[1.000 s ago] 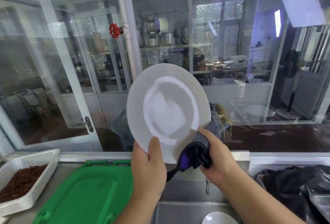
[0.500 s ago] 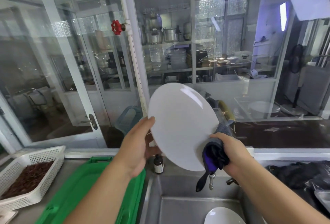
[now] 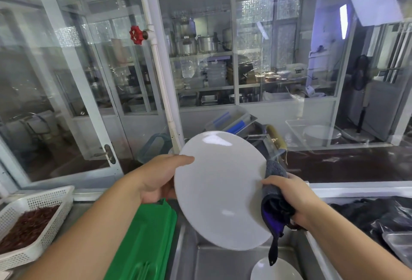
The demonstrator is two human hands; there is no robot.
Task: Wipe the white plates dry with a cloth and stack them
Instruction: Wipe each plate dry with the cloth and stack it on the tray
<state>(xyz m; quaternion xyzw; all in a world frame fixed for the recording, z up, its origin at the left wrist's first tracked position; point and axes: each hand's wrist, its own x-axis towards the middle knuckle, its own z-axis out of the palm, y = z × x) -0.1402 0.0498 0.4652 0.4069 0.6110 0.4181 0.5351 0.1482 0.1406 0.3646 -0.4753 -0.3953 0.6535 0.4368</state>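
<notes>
A white plate [image 3: 219, 188] is held tilted above the steel sink [image 3: 214, 262], its smooth face toward me. My left hand [image 3: 158, 177] grips its left rim, thumb on the face and fingers behind. At the right rim, my right hand [image 3: 289, 199] clutches a bunched grey and blue cloth [image 3: 275, 204] against the plate's edge, and a dark strap dangles from the cloth. Another white plate [image 3: 276, 269] lies in the sink bottom, partly cut off by the frame.
A green plastic lid [image 3: 145, 241] lies on the counter left of the sink. A white basket of dried red chillies [image 3: 29, 224] stands at far left. Dark bags [image 3: 374, 215] and a metal tray [image 3: 399, 244] sit at right. Glass partition and white pipe stand behind.
The plate was flipped from its recessed side to its smooth side, then lowered and tilted over the sink. My left hand shifted from the bottom rim to the left rim.
</notes>
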